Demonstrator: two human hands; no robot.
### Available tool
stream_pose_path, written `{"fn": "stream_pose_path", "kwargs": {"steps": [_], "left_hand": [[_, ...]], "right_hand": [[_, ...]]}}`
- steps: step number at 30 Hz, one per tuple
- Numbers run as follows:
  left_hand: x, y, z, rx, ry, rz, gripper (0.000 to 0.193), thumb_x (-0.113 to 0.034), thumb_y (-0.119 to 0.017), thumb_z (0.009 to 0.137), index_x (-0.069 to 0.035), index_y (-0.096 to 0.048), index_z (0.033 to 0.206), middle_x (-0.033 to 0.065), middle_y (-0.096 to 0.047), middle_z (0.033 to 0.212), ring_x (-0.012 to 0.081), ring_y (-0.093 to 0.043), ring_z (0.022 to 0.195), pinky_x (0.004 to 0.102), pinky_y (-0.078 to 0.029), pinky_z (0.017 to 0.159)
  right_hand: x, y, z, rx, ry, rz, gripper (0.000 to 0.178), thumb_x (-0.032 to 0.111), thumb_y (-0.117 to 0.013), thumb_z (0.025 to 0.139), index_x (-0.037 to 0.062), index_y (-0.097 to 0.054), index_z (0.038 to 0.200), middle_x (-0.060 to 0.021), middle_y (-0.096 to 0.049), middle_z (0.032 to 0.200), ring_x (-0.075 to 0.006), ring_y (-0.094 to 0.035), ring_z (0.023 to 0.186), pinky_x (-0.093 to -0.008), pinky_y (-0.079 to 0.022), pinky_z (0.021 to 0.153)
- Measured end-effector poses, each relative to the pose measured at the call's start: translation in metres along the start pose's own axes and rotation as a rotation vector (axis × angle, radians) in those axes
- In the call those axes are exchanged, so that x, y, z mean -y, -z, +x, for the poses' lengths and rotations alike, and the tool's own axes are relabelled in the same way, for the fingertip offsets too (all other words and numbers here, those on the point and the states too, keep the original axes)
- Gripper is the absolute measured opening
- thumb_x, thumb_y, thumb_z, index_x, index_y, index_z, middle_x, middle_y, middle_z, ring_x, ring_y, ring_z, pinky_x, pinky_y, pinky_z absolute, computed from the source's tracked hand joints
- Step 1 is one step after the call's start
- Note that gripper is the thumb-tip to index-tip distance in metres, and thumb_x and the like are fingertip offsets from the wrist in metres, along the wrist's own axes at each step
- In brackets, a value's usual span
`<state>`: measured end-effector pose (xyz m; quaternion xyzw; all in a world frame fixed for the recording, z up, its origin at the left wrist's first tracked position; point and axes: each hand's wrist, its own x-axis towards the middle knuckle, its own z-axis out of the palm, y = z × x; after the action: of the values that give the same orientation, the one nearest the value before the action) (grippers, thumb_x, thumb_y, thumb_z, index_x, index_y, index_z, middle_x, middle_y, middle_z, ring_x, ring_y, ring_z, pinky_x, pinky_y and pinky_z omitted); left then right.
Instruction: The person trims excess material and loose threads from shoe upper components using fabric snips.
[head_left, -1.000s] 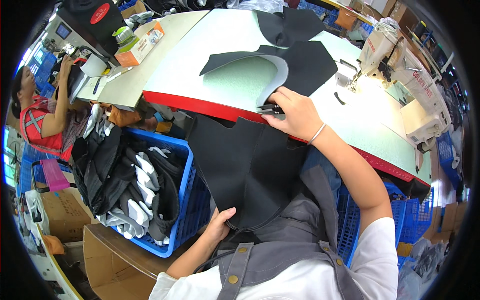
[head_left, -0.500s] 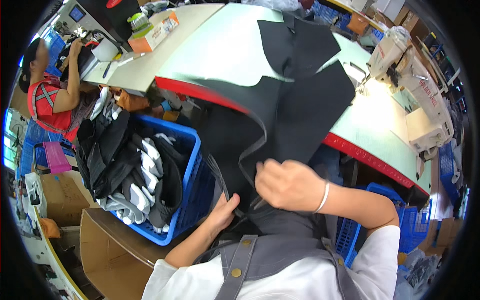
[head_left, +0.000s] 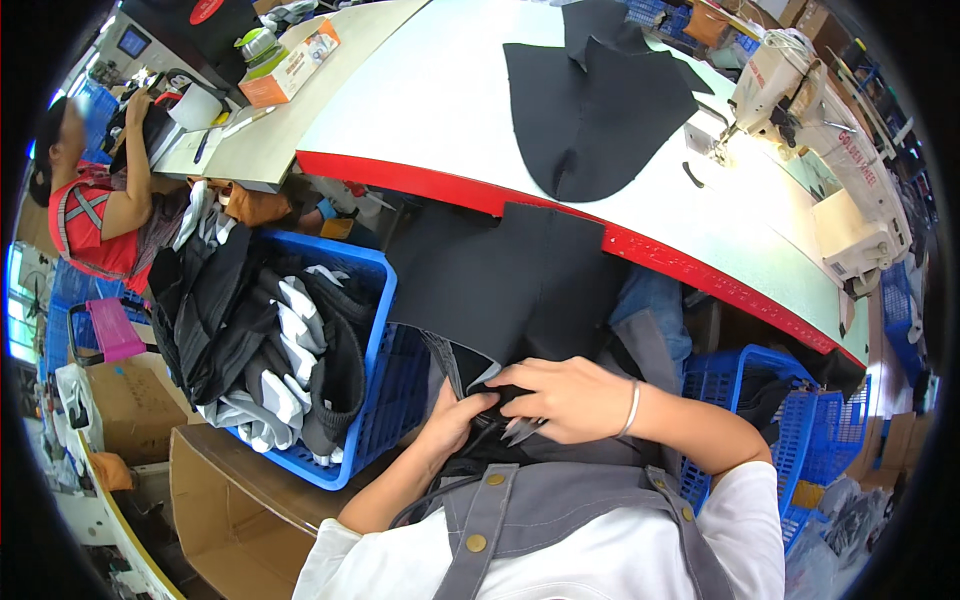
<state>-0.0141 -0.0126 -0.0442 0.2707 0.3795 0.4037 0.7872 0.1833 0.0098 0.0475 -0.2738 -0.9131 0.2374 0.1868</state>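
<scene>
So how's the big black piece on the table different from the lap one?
The table piece lies untouched on the tabletop; the lap piece is held and hides some red table edge. The table piece's near end is rounded; the lap piece's far edge looks stepped. Both are black.

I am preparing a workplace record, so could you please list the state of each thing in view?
Left hand: closed on the black fabric
Right hand: fingers curled at its edge, grip partly hidden
Black fabric: held, near edge partly turned back
Cut pieces: overlapping on the table
Blue basket: heaped full
Sewing machine: needle area brightly lit
Cardboard box: open
</scene>
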Motion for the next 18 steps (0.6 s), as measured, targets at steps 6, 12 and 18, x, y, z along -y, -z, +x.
{"fn": "stream_pose_path", "kwargs": {"steps": [6,12,18], "left_hand": [[0.004,-0.006,0.001,-0.048,0.045,0.085,0.067,0.007,-0.057,0.068,-0.005,-0.037,0.131,0.0073,-0.049,0.121,0.0195,-0.049,0.113,0.0333,-0.041,0.095],[0.003,-0.005,0.003,-0.053,0.101,-0.013,0.074,0.009,-0.056,0.067,-0.002,-0.03,0.136,0.0117,-0.047,0.123,0.0239,-0.048,0.114,0.0355,-0.041,0.097],[-0.001,-0.004,-0.003,-0.085,0.039,-0.02,0.061,0.007,-0.059,0.068,0.0,-0.043,0.127,0.0083,-0.054,0.116,0.0186,-0.052,0.108,0.032,-0.042,0.094]], "right_hand": [[-0.03,-0.009,0.041,-0.171,-0.009,-0.398,0.042,0.015,-0.057,0.078,0.0032,-0.057,0.118,-0.0129,-0.056,0.125,-0.0253,-0.053,0.117,-0.028,-0.054,0.069],[-0.077,-0.022,0.061,-0.047,-0.051,-0.082,0.043,0.023,-0.058,0.085,0.0042,-0.053,0.123,-0.0177,-0.057,0.122,-0.0282,-0.054,0.116,-0.0371,-0.051,0.085],[-0.042,0.069,0.036,-0.402,-0.265,-0.501,0.044,0.019,-0.073,0.072,0.0075,-0.057,0.112,-0.0078,-0.065,0.08,-0.0247,-0.064,0.068,-0.0339,-0.049,0.057]]}}
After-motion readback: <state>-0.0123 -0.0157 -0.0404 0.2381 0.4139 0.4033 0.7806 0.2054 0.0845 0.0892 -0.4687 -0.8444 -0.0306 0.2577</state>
